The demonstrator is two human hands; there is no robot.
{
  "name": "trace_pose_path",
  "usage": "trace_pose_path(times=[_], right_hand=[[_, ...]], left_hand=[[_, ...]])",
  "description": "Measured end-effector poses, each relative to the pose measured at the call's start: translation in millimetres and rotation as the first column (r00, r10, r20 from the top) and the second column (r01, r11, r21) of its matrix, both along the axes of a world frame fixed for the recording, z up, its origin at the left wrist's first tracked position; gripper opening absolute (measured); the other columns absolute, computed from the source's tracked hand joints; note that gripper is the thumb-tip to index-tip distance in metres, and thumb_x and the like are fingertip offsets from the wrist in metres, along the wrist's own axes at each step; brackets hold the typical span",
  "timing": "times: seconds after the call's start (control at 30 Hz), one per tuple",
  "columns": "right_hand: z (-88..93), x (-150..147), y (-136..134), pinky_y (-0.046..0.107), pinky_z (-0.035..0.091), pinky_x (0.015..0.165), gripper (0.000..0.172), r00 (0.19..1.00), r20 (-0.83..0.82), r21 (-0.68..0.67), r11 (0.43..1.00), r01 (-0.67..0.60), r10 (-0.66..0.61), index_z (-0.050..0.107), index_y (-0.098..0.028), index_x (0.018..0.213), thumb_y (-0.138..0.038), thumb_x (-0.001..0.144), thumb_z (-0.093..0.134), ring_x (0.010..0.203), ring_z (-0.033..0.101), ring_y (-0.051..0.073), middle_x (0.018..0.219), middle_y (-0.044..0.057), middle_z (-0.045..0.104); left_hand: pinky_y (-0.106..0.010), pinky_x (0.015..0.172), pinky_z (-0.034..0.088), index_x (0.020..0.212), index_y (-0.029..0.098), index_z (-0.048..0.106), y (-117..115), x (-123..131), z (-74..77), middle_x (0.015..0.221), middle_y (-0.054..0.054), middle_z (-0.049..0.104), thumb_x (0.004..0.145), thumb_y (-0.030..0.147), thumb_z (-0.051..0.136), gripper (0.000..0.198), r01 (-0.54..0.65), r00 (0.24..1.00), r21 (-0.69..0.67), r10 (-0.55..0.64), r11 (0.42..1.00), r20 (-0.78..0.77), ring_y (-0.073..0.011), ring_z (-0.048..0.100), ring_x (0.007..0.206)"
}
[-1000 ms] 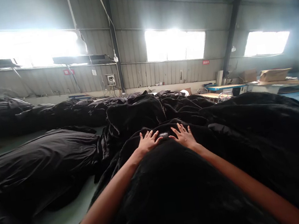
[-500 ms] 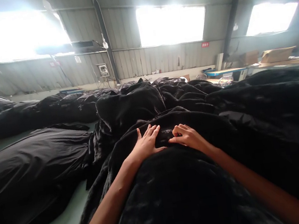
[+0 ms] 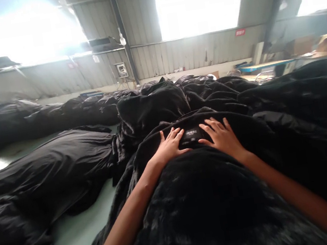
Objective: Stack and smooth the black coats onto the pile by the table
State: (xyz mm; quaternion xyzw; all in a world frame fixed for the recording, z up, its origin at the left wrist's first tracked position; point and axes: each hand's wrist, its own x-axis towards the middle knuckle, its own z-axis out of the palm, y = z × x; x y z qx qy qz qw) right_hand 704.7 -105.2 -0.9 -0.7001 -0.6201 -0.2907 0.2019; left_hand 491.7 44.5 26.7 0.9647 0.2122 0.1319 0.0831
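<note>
Straight ahead at 12 o'clock, a small black GUESS label (image 3: 191, 135) on a heap of black plush fabric (image 3: 201, 211), its exact garment type hidden by the folds. Left hand (image 3: 169, 146) just beside the label on its 9 o'clock side, right hand (image 3: 219, 136) just beside it at 3 o'clock, both flat on the pile with fingers spread, no pinch and nothing gathered. Light, even palm pressure on both sides looks like the right touch for such deep, slippery pile. Further black bundles (image 3: 48, 172) at 10 o'clock on a pale green floor (image 3: 81, 233), another black heap (image 3: 152, 112) at 12 o'clock, a blue-topped table (image 3: 262, 66) at 2 o'clock.
</note>
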Motion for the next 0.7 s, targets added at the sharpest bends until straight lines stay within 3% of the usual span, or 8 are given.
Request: trace_pose_path(times=[0.3, 0.53, 0.7], right_hand=[[-15.2, 4.8, 1.0, 0.071, 0.019, 0.128, 0.070, 0.995, -0.021, -0.200, 0.975, 0.094, -0.100, 0.047, -0.025, 0.163, -0.062, 0.108, 0.024, 0.164, 0.024, 0.038, 0.174, 0.015, 0.035], [-29.3, 16.4, 9.0, 0.069, 0.019, 0.126, 0.084, 0.996, -0.037, -0.197, 0.978, 0.071, -0.080, 0.045, -0.027, 0.165, -0.069, 0.102, 0.010, 0.163, 0.022, 0.038, 0.175, 0.013, 0.033], [-37.5, 14.6, 10.9, 0.062, 0.021, 0.123, 0.093, 0.996, -0.083, -0.168, 0.986, 0.011, -0.026, 0.042, -0.027, 0.167, -0.074, 0.096, 0.005, 0.162, 0.024, 0.037, 0.173, 0.016, 0.037]], left_hand=[[-0.069, 0.131, -0.008, 0.169, 0.021, 0.033, -12.7, -5.7, -4.1, 0.179, -0.011, 0.025, 0.103, 0.066, 0.050, 0.082, -0.020, 0.999, -0.055, 0.018, 0.998, -0.033, -0.0297, 0.009, 0.169], [-0.066, 0.133, -0.006, 0.169, 0.020, 0.033, -14.3, -9.8, -6.4, 0.180, -0.008, 0.024, 0.103, 0.067, 0.042, 0.081, -0.032, 0.999, -0.060, 0.029, 0.998, -0.039, -0.0266, 0.008, 0.169], [-0.067, 0.133, -0.003, 0.166, 0.017, 0.039, -5.9, -6.0, -14.9, 0.178, -0.010, 0.030, 0.102, 0.064, 0.047, 0.080, -0.033, 0.999, -0.070, 0.032, 0.997, -0.012, -0.0292, 0.013, 0.168]])
